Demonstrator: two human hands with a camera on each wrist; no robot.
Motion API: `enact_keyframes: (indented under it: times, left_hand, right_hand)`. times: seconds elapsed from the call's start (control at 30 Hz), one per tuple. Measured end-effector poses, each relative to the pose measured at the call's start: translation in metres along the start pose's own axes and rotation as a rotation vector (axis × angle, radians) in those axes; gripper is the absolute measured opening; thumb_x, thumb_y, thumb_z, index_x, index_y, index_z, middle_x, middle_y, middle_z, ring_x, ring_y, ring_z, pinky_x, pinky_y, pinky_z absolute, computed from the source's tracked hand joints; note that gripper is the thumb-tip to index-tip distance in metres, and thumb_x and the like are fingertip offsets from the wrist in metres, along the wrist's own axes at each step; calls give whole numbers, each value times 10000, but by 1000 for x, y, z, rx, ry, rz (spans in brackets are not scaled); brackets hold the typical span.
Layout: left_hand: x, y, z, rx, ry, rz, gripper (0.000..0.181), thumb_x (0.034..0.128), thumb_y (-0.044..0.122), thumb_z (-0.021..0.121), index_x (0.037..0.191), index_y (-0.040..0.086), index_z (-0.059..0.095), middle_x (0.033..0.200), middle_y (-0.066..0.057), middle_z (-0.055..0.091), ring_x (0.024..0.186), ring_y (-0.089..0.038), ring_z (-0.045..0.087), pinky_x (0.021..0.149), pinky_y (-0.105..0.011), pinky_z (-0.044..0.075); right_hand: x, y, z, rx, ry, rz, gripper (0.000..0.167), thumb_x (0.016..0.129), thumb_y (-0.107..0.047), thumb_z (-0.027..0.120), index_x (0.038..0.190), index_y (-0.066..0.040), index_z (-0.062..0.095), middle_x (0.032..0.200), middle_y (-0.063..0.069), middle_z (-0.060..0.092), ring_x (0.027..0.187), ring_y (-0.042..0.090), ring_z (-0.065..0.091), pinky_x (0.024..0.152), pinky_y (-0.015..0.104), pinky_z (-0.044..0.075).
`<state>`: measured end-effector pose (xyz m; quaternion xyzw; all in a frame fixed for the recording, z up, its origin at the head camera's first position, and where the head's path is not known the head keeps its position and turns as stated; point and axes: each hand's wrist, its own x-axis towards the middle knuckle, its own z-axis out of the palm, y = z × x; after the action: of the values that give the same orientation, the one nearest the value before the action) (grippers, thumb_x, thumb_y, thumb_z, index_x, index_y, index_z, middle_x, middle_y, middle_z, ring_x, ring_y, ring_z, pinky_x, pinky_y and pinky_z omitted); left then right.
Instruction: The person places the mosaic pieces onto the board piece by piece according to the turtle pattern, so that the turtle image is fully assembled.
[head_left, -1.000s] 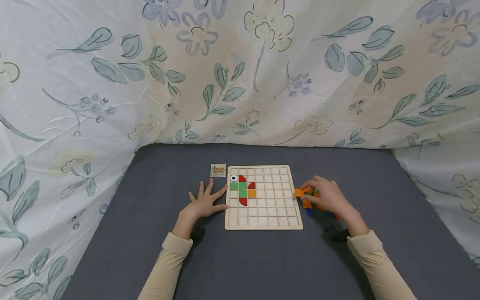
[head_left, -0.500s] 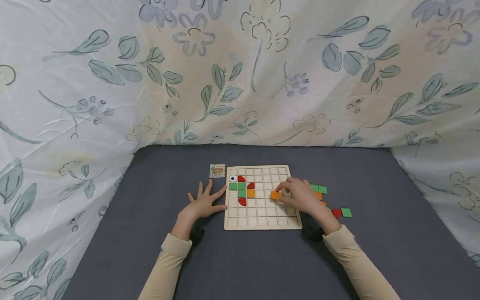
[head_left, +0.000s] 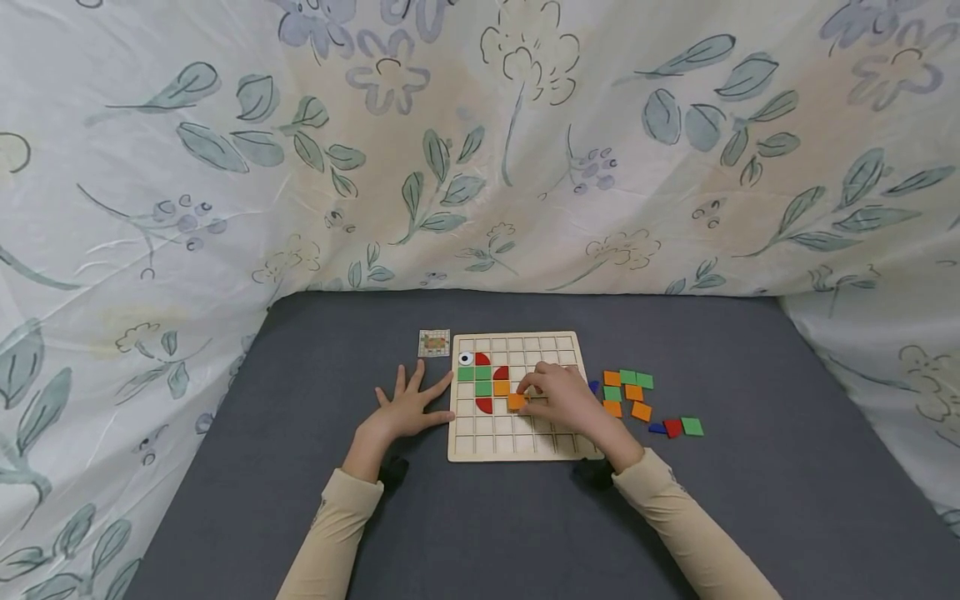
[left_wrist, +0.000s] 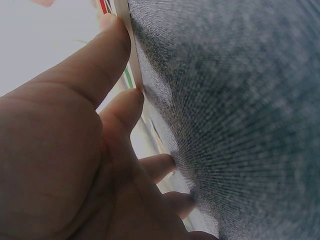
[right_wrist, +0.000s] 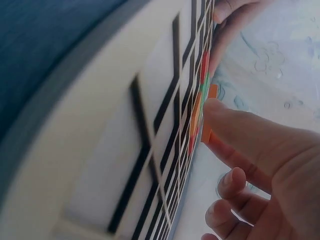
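A wooden grid board (head_left: pixel 487 446) lies on the dark cloth. My left hand (head_left: pixel 403 412) is spread flat at its left side, thumb and forefinger touching the board's edge; the left wrist view shows the thumb (left_wrist: pixel 95 60) against that rim. Over the middle of the board, my right hand (head_left: pixel 566 402) pinches an orange square tile (head_left: pixel 516 402) between thumb and forefinger. In the right wrist view this orange tile (right_wrist: pixel 213 92) is held just off the board. Set in the grid are an eye tile (head_left: pixel 466 359), green squares (head_left: pixel 483 388), red quarter-round tiles (head_left: pixel 484 406) and an orange square (head_left: pixel 501 387).
Right of the board lie several loose tiles: orange squares (head_left: pixel 641 411), green squares (head_left: pixel 692 427), a red piece (head_left: pixel 672 427) and blue pieces (head_left: pixel 657 428). A small printed card (head_left: pixel 434 342) sits by the board's upper left corner. A floral curtain (head_left: pixel 480 208) hangs behind.
My right hand has carried the orange square tile leftward from the loose pile to over the middle of the board. The left hand has stayed in place.
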<state>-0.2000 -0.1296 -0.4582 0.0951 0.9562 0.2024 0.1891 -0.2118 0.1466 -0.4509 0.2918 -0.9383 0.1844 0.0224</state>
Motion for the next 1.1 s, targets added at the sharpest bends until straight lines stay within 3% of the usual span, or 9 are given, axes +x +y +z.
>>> enact_keyframes:
  times: [0.37,0.57,1.1]
  left_hand:
    - [-1,2,0,5,1,-2,719,872,511,557,1478,308,228,1550,-177,-44,1376,-447,-148,968,-747,-66]
    - [-1,1,0,4,2,1,714,873,510,556,1477,314,229,1550,-173,-49,1376,-444,-155,967,-748,-67]
    - [0,0,0,3,5,-5,724,864,521,561,1475,324,228,1549,-174,-50,1370,-447,-164,958,-756,-63]
  right_hand:
    - [9,-13,9,-12,-9,1,216,740,-308,786,915,-202,716,822,-20,578,717,89,481,847,507,373]
    - [11,-16,12,-14,-11,5,220,735,-320,787,912,-215,710,811,-33,569,691,82,446,760,416,338]
    - [7,-12,9,2,-18,5,191,754,-317,771,904,-215,714,772,-38,532,658,90,419,661,338,288]
